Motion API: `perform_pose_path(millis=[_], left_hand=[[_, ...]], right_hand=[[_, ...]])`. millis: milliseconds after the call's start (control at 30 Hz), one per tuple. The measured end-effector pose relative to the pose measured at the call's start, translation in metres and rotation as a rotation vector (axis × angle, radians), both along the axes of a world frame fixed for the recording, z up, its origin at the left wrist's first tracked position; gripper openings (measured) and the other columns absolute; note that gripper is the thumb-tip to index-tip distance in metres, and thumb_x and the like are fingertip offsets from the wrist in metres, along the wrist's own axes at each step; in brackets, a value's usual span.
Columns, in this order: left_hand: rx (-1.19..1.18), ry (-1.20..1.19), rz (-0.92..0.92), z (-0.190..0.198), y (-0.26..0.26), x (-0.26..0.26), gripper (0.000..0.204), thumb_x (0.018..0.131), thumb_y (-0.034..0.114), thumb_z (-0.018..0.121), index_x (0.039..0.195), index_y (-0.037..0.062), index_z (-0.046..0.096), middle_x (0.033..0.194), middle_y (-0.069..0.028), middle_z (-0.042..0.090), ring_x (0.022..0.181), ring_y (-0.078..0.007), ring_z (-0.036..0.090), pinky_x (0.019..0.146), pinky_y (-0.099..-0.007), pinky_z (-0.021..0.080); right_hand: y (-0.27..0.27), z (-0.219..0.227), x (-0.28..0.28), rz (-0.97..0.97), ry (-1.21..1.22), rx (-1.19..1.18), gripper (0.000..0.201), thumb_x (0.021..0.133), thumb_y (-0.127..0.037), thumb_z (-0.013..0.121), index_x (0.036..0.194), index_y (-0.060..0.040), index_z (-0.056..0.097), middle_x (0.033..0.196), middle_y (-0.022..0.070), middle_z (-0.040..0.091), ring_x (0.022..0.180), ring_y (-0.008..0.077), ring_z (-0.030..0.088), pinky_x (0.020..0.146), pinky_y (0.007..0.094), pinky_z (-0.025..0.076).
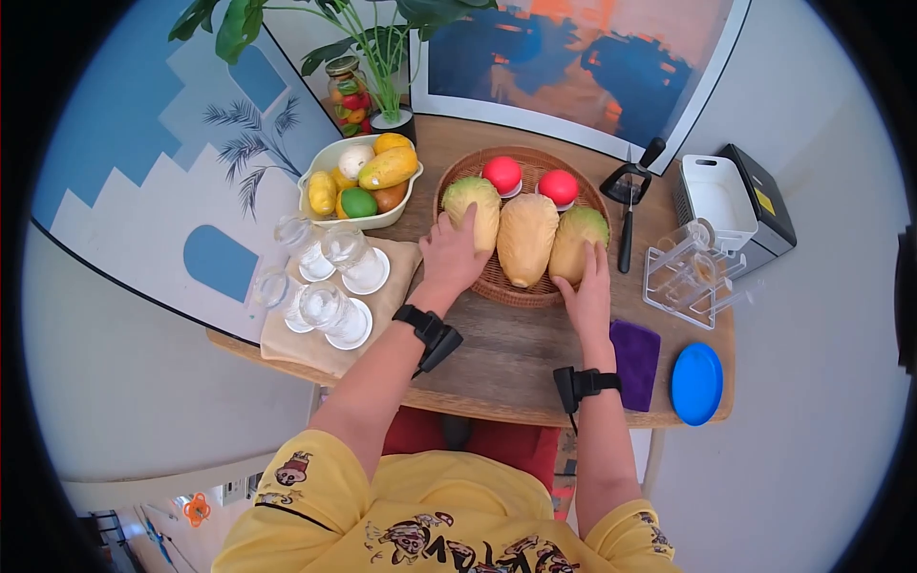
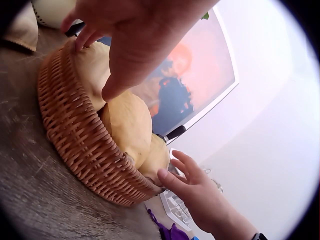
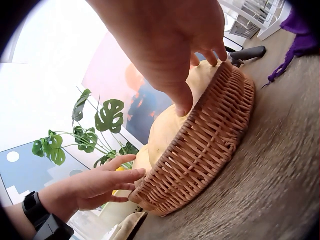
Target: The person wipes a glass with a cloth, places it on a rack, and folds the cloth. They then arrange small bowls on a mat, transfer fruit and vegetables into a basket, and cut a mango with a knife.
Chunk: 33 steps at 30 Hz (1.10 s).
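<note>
A round wicker basket point(image 1: 497, 289) holds three napa cabbages, pale yellow with greenish ends on the outer two. My left hand point(image 1: 451, 254) grips the left cabbage point(image 1: 470, 196), thumb on one side and fingers on the other. Around the right cabbage point(image 1: 579, 237) my right hand point(image 1: 588, 298) has its thumb and fingers spread in a grip. Between them lies the middle cabbage point(image 1: 527, 239), untouched. Two red round things point(image 1: 501, 174) with white undersides sit at the basket's back. In the left wrist view the woven wall point(image 2: 75, 135) hides the cabbages' lower parts.
Left of the basket are a fruit bowl point(image 1: 382, 222) and several glass jars point(image 1: 330, 310) on a beige cloth point(image 1: 406, 263). To the right lie a black-handled tool point(image 1: 626, 244), a glass rack point(image 1: 683, 310), a purple cloth point(image 1: 635, 363) and a blue plate point(image 1: 696, 384). A framed picture point(image 1: 573, 67) stands behind.
</note>
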<state>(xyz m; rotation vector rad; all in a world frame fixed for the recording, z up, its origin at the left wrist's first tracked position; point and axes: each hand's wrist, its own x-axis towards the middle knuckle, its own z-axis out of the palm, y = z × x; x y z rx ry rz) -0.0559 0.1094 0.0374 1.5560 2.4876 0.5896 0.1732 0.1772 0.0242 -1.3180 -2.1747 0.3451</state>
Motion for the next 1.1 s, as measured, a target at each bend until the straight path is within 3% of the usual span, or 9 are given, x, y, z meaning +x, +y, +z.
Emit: perform_pose_path(millis=[167, 267, 600, 767, 1100], left_hand=[[0.287, 0.041, -0.086, -0.01, -0.015, -0.001, 0.081, 0.082, 0.032, 0.076, 0.151, 0.0134, 0.037, 0.147, -0.0247, 0.036, 0.136, -0.0402, 0.038, 0.108, -0.058, 0.031], [0.315, 0.091, -0.174, -0.006, -0.019, 0.006, 0.081, 0.08, 0.035, 0.078, 0.149, 0.0146, 0.04, 0.148, -0.0243, 0.035, 0.139, -0.0402, 0.034, 0.11, -0.0599, 0.029], [0.188, 0.174, -0.211, -0.012, -0.02, 0.027, 0.086, 0.075, 0.045, 0.081, 0.146, 0.0148, 0.044, 0.152, -0.0218, 0.031, 0.143, -0.047, 0.026, 0.113, -0.0623, 0.026], [0.216, 0.136, -0.191, -0.015, -0.016, 0.029, 0.083, 0.072, 0.039, 0.085, 0.142, 0.0109, 0.049, 0.153, -0.0213, 0.03, 0.142, -0.0492, 0.026, 0.114, -0.0572, 0.029], [0.238, 0.083, -0.185, -0.016, -0.01, 0.033, 0.081, 0.071, 0.031, 0.086, 0.14, 0.0079, 0.05, 0.153, -0.0224, 0.029, 0.142, -0.0527, 0.024, 0.115, -0.0536, 0.034]], right_hand=[[-0.013, 0.0, 0.016, -0.039, 0.127, 0.024, 0.07, 0.083, -0.011, 0.077, 0.143, -0.0029, 0.042, 0.147, 0.0243, 0.041, 0.135, 0.042, 0.042, 0.111, 0.0448, 0.039], [-0.017, 0.003, 0.014, -0.023, 0.127, 0.042, 0.069, 0.083, -0.01, 0.076, 0.142, -0.0024, 0.043, 0.146, 0.0242, 0.042, 0.134, 0.0421, 0.043, 0.111, 0.045, 0.039], [-0.034, -0.002, -0.016, 0.01, -0.022, 0.108, 0.082, 0.076, -0.023, 0.084, 0.144, -0.0029, 0.042, 0.148, 0.0254, 0.039, 0.136, 0.0436, 0.039, 0.112, 0.0477, 0.036], [-0.029, -0.012, -0.03, -0.114, -0.104, 0.132, 0.09, 0.072, -0.035, 0.085, 0.145, -0.0049, 0.042, 0.153, 0.0237, 0.034, 0.136, 0.0433, 0.039, 0.111, 0.0499, 0.036], [-0.023, -0.016, -0.035, -0.139, -0.083, 0.086, 0.086, 0.073, -0.033, 0.085, 0.144, -0.005, 0.045, 0.154, 0.02, 0.034, 0.135, 0.0455, 0.038, 0.112, 0.0491, 0.036]])
